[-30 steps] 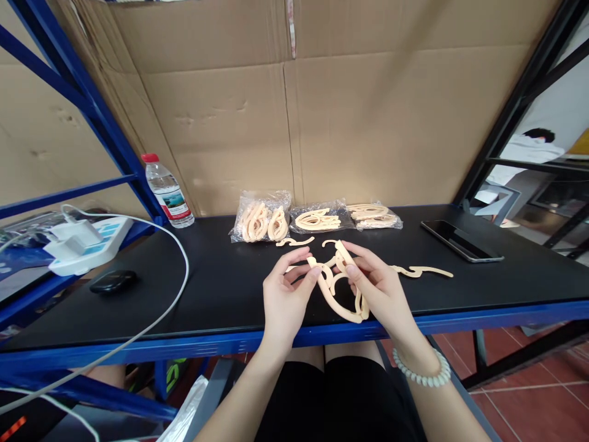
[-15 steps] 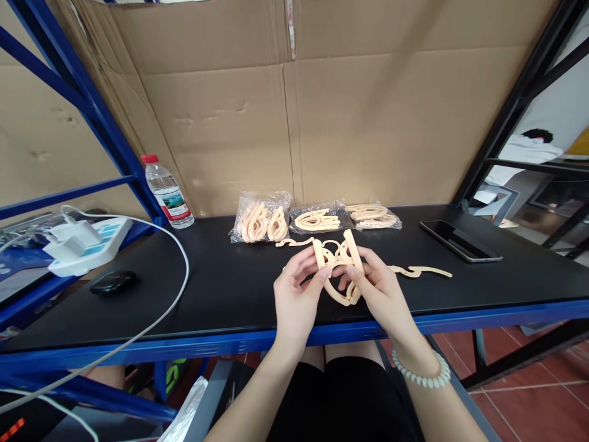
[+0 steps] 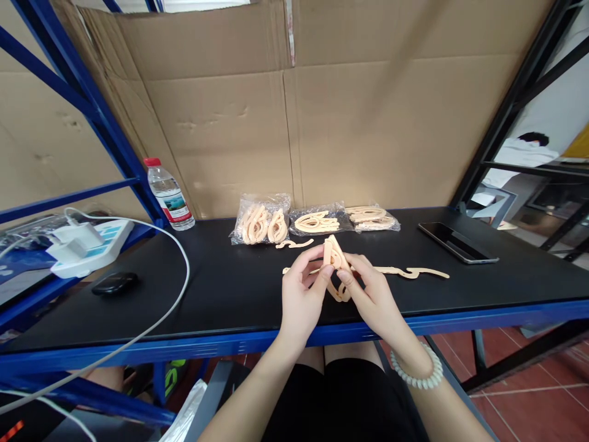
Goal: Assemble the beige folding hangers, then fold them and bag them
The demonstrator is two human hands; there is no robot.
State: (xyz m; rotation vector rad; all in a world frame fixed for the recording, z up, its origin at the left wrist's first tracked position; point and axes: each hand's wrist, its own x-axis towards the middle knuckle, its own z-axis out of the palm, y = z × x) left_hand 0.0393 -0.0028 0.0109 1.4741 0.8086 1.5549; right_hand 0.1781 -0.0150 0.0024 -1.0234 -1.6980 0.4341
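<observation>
Between my hands is a cream plastic folding hanger, its arms folded close together and a curved part hanging below. My left hand grips its left side, thumb in front. On the other side my right hand pinches it with thumb and fingers. Behind my hands a long cream hook-ended strip lies on the black table, partly hidden by them. A shorter wavy cream piece rests farther back.
Along the cardboard wall lie a plastic bag of cream hanger parts, a second bag and a third bag. A phone is at right. At left are a water bottle, a black mouse and a white power strip with a cable.
The hanger's two arms, spread apart before, are now pressed together. My hands have drawn closer to each other, the right one moving left.
</observation>
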